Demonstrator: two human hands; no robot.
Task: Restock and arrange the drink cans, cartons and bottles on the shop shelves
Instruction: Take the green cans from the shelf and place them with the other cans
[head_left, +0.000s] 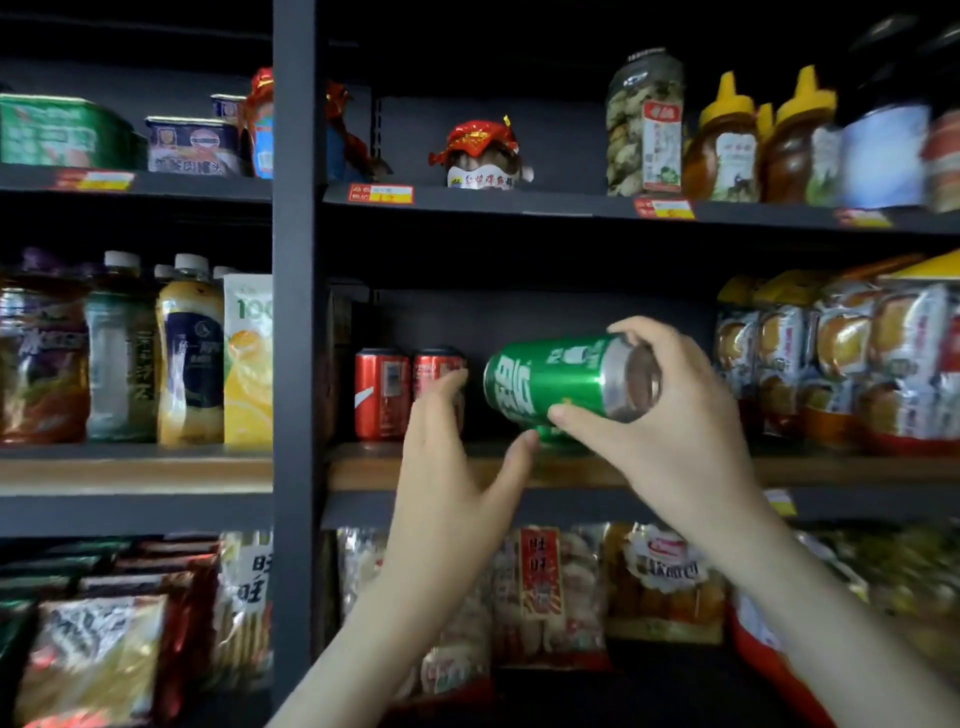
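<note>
Head view, and the green can (550, 384) is up in the air, lying almost on its side just above the middle shelf (363, 467), in the gap between the red cans (382, 395) and the bagged snacks (841, 364). Right grip (670, 415) has it by one end only: fingertips over the top, thumb underneath, a pinch rather than a full wrap. Left grip (452, 467) holds nothing, fingers straight, fingertips right at the red can nearest the gap, thumb up by the green can's low edge. Touching or not, I can't tell.

Now the danger, as I read it. That pinch sits at one end, so the rest of the can hangs free. A slick can could swing or slip out as it's tipped upright, hit the board and roll off the front lip. Watch those left fingers too: a nudge there could topple a red can into its neighbour.
</note>
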